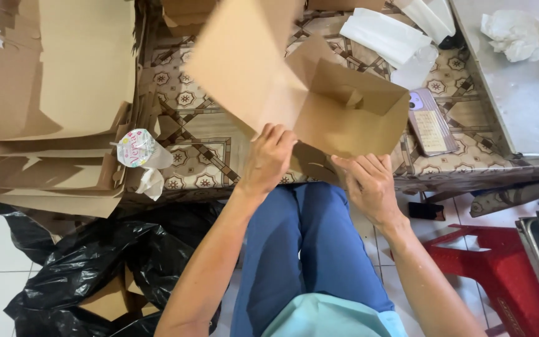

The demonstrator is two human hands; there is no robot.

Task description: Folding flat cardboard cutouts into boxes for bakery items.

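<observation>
Brown box (344,112) half-folded, held above bench (207,137) edge, over lap. Left hand (268,159) pinches flat lid panel, which fans out to 11 o'clock. Right hand (369,184) fingers closed on box's near bottom edge; box body lies at 12 o'clock from them. Both hands touch box, equally near.
</observation>
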